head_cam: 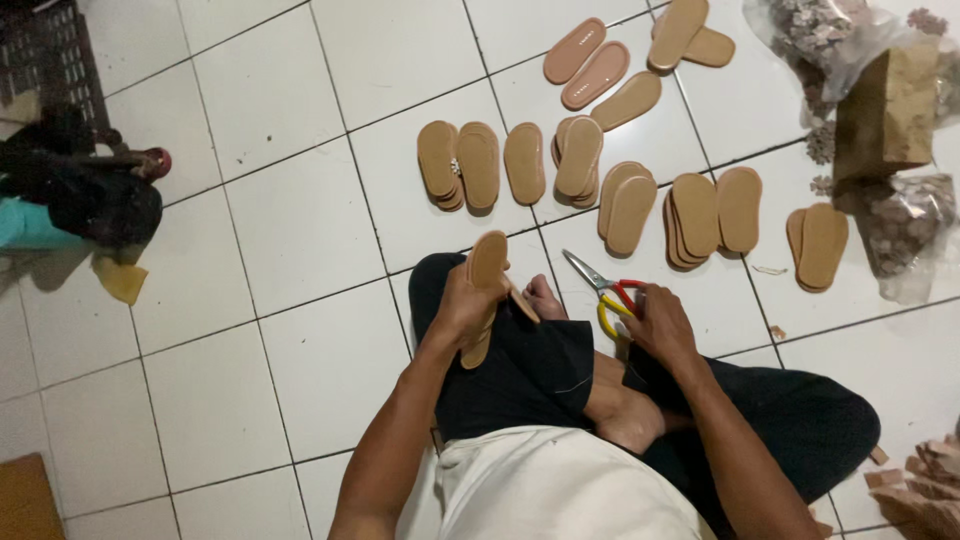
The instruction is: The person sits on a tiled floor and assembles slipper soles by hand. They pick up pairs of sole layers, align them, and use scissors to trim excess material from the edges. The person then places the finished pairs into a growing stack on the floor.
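I sit cross-legged on a white tiled floor. My left hand (462, 308) grips a tan shoe sole (485, 290), held upright over my knee. My right hand (660, 325) rests on the red and yellow handles of a pair of scissors (603, 288), whose blades point up and left on the tile. Several stacks of tan soles (580, 165) lie in a row on the floor just beyond my knees.
More soles, some pinkish (588, 62), lie farther back. Clear bags of small pieces (905, 225) and a brown block (885, 110) sit at the right. A dark bundle (85, 190) lies at the left, a dark crate (45, 55) in the top left corner.
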A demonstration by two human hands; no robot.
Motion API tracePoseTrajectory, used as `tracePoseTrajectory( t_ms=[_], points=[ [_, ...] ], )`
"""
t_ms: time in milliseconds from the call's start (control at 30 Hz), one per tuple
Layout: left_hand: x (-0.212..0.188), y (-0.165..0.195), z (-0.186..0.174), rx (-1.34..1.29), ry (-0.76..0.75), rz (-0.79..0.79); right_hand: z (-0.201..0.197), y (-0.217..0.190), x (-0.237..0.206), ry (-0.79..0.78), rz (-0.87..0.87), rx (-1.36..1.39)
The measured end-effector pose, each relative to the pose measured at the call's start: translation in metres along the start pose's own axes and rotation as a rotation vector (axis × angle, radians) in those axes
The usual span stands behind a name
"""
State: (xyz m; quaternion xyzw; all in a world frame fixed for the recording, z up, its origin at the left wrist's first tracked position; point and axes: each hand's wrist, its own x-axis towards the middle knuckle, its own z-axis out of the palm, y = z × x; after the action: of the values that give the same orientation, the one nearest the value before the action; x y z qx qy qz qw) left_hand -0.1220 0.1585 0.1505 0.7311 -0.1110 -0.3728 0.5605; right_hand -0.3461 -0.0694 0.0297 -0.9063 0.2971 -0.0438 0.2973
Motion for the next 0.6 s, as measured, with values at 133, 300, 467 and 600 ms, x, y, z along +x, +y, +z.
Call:
tracePoseTrajectory(
  t_ms=[133,300,467,600],
  points=[
    [0.015,-0.014,-0.009,-0.196,0.038,0.005,0.037,0.026,0.0,-0.131,0.051,-0.244],
    [0.001,0.002,-0.024,-0.069,0.047,0.201,0.015,0.002,-0.002,-0.224,0.161,-0.23],
    [-0.049,0.019,-0.064,0.176,0.142,0.247,-0.039,-0.05,-0.023,-0.176,0.158,0.213],
    [-0.064,0.024,-0.086,0.34,0.226,0.118,-0.036,-0.096,-0.026,-0.757,0.263,0.873]
  ],
)
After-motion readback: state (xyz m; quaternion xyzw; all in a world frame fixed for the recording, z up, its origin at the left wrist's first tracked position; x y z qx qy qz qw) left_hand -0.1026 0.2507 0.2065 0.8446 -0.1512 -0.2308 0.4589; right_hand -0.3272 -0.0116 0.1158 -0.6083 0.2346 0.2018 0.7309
